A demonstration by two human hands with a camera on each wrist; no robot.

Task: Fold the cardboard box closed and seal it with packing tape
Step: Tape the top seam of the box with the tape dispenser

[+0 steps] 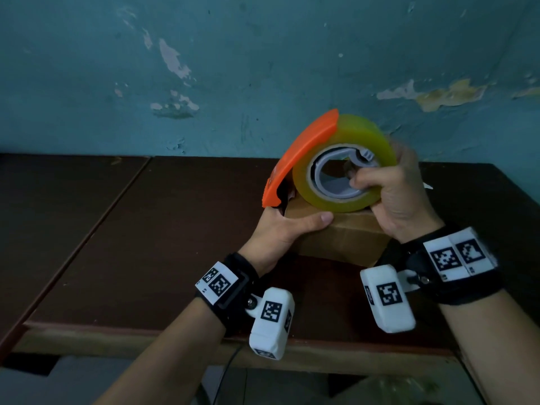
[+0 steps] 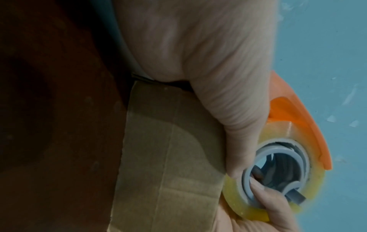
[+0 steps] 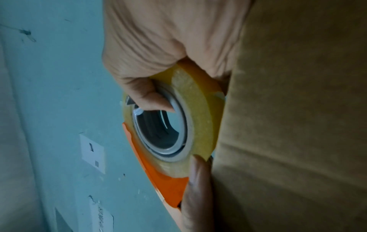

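A small cardboard box (image 1: 342,238) stands on the dark brown table (image 1: 146,229). On its top rests a tape dispenser: a yellowish roll of clear tape (image 1: 344,159) under an orange guard (image 1: 301,150). My right hand (image 1: 388,188) grips the roll, thumb hooked into the grey core, fingers over the far rim. My left hand (image 1: 292,226) clasps the box's left end, thumb lying along the near top edge; its fingers are hidden behind the guard. The left wrist view shows the box (image 2: 168,157) beside the roll (image 2: 234,200). The right wrist view shows the roll (image 3: 200,109) against the box (image 3: 288,125).
The box sits near the table's back right, close to a teal wall (image 1: 233,68) with peeling paint. The table's wooden front edge (image 1: 175,340) runs below my wrists. A seam (image 1: 117,206) divides the tabletop at left. Paper labels (image 3: 92,150) hang on the wall.
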